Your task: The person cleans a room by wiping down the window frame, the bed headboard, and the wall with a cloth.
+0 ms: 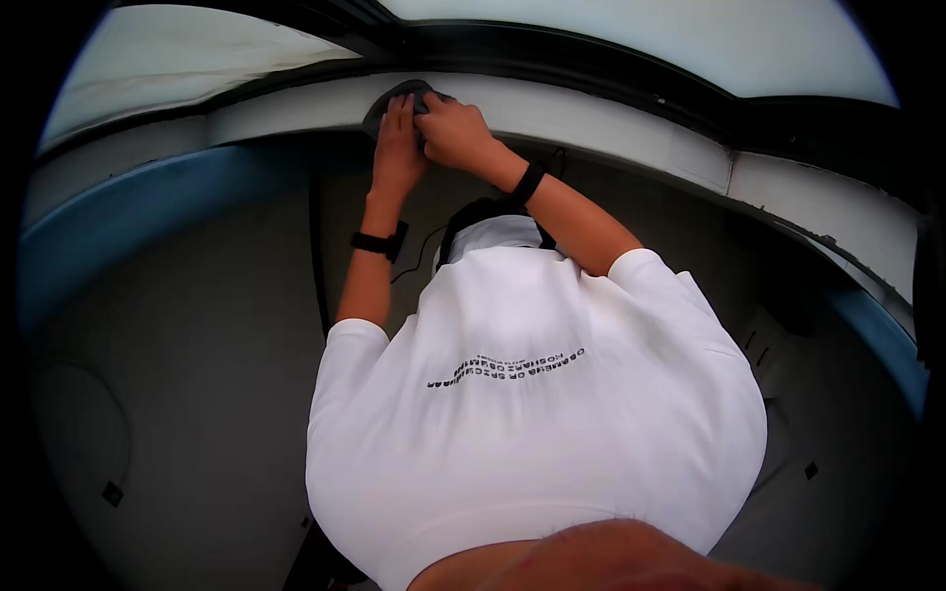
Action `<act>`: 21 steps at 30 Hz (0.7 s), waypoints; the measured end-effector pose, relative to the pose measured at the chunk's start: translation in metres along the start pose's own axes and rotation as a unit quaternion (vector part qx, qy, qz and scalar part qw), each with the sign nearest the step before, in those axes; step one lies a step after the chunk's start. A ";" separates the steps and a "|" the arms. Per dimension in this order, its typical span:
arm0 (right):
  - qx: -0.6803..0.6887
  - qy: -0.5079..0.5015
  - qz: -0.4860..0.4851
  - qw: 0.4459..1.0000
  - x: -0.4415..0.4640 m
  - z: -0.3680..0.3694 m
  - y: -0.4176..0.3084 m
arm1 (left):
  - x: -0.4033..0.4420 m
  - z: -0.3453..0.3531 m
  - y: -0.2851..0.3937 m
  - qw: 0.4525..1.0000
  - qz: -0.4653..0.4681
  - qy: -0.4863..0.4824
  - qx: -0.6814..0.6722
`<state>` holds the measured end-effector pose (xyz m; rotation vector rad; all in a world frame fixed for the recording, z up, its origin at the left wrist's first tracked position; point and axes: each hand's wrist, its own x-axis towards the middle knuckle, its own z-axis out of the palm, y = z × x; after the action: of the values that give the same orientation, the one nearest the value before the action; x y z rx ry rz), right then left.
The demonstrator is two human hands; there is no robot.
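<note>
A dark grey cloth [377, 116] lies bunched against the white ledge [296, 110] below the windows. My left hand [398, 153] rests on it, its fingers stretched out flat and side by side over the fabric. Right beside it, my right hand [455, 136] has its fingers curled, gripping the cloth near its right edge. The two hands are close together, almost touching. Part of the cloth is hidden beneath them. Both forearms reach forward, with a black band around each wrist.
Dark window frames [552, 51] run above the ledge, around pale panes [641, 25]. A blue band [148, 192] follows the wall underneath. A thin dark cable [419, 258] hangs near my left forearm. My white shirt [532, 424] fills the lower middle; a grey floor [197, 394] shows at left.
</note>
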<state>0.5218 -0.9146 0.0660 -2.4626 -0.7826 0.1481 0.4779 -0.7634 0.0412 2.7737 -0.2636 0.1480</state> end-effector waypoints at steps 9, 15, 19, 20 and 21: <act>-0.083 0.019 0.232 0.969 -0.151 -0.120 0.062 | 0.048 0.030 0.173 0.949 0.256 -0.100 -0.157; -0.116 -0.005 0.364 0.924 -0.210 -0.172 0.045 | 0.080 0.054 0.231 0.819 0.445 -0.195 -0.306; -0.143 0.018 0.352 0.925 -0.210 -0.162 0.035 | 0.085 0.044 0.217 0.812 0.412 -0.248 -0.331; -0.147 0.017 0.350 0.925 -0.210 -0.154 0.040 | 0.081 0.051 0.210 0.828 0.412 -0.200 -0.324; -0.150 0.040 0.326 0.933 -0.204 -0.146 0.042 | 0.081 0.049 0.202 0.827 0.411 -0.195 -0.330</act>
<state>0.4126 -1.1257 0.1549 -2.9131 0.0861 0.1770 0.5199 -0.9803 0.0732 1.8088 -1.3248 -0.2663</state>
